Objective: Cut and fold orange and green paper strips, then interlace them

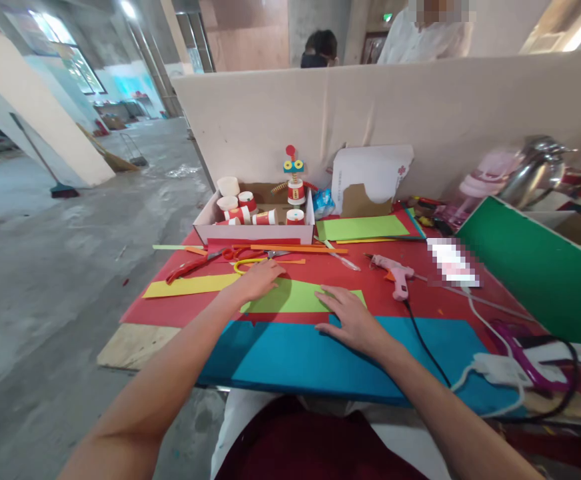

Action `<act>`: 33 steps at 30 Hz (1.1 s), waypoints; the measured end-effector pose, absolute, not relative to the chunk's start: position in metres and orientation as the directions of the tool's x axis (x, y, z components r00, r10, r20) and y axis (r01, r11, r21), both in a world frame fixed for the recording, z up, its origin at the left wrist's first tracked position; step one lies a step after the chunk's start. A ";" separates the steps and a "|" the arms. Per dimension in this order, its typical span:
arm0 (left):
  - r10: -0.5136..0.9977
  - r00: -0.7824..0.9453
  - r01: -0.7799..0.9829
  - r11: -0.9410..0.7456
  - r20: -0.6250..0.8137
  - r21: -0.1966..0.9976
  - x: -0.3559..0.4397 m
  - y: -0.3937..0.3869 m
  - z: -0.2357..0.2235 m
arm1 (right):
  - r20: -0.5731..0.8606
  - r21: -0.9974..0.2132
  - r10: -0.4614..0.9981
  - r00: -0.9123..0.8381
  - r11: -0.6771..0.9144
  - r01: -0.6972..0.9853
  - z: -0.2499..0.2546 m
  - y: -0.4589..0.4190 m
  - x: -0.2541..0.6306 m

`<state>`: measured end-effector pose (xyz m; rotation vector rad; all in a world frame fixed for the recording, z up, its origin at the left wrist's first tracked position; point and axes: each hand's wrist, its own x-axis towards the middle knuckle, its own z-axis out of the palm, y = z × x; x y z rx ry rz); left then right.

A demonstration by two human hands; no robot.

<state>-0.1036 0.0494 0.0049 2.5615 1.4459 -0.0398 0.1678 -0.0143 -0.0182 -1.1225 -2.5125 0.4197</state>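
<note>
A wide room with a bare concrete floor point(95, 280) is seen to the left of the hands, and it is closed off beyond them by a pale partition point(270, 113). In front of the partition a worktop point(135, 341) is covered largely in red paper. On the near side of the hands a long blue sheet point(280, 367) is laid along the edge. Beyond the left hand point(259, 280), paper cups are held in an open box point(255, 235). A green paper strip point(290, 301) is spread flat beneath both hands, its middle showing between them.

The hands are kept apart: the right hand point(354, 321) is opened, with its fingers spread over the strip's right part; whether anything is pinched under the left hand cannot be told. The strip is judged light, thin and easily creased, best taken by its long edges or corners, with a soft touch. To the right of the right hand a pink glue gun point(396, 272) is laid, and just beside the left hand yellow-handled scissors point(236, 267) are partly covered.
</note>
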 end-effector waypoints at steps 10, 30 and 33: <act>0.866 0.444 0.896 -0.435 -0.230 0.090 -0.082 0.045 0.020 | 0.276 -0.281 0.702 -0.656 0.712 0.644 -0.031 -0.029 0.157; 0.938 0.341 0.906 -0.308 0.068 -0.288 -0.114 0.103 0.051 | 0.359 -0.292 0.678 -0.641 0.734 0.613 -0.030 -0.031 0.157; 0.923 0.374 0.923 -0.360 0.091 -0.137 -0.110 0.073 0.052 | 0.353 -0.300 0.682 -0.640 0.731 0.613 -0.030 -0.031 0.157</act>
